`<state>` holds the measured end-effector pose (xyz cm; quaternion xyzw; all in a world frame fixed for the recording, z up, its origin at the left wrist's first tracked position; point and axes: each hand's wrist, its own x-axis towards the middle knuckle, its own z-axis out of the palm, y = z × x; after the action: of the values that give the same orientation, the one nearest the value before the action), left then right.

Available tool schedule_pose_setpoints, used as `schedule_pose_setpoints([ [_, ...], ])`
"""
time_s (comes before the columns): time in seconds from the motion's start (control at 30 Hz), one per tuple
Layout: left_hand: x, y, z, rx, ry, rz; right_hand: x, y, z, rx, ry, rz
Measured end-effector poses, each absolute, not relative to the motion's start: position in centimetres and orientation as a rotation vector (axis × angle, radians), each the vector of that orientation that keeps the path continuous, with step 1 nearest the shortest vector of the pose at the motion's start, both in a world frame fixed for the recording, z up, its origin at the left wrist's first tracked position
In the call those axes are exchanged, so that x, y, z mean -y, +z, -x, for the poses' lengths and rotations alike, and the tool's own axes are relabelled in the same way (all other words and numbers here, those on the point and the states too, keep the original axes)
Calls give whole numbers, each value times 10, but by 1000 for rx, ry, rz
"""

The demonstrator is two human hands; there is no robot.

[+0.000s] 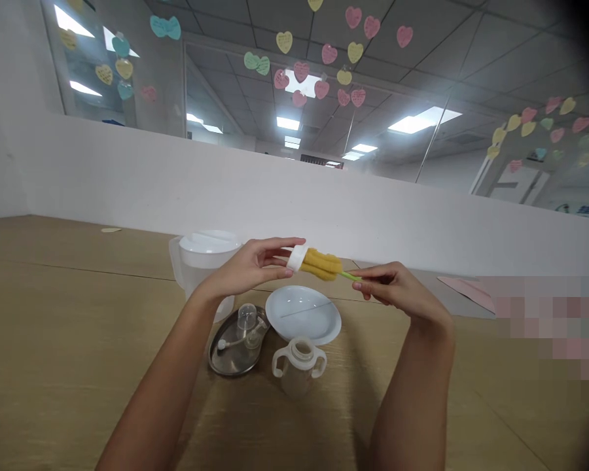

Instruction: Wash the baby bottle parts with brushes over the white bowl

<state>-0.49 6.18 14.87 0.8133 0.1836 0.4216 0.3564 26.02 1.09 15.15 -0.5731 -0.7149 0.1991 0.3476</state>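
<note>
Between thumb and fingers, my left hand holds a small white ring-shaped cap. My right hand pinches the thin green handle of a bottle brush with a yellow sponge head. The tip of the sponge meets the cap's opening; how far it reaches inside is hidden. Below them stands a two-handled baby bottle with its top uncovered. Behind the bottle lies a white bowl, with a thin line across its inside that I cannot identify.
At the left, a kidney-shaped metal tray holds a clear dome cover and a straw with a white end. A white lidded pitcher stands behind it. A low white wall with glass above borders the wooden table.
</note>
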Motion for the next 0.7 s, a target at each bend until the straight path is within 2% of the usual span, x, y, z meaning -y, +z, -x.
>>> schedule_pose_setpoints([
  [0.4, -65, 146, 2, -472, 1178, -2023, -12, 150, -260, 1882, 511, 1505],
  [0.7, -58, 149, 2, -489, 1116, -2100, -10, 153, -257, 1806, 415, 1493],
])
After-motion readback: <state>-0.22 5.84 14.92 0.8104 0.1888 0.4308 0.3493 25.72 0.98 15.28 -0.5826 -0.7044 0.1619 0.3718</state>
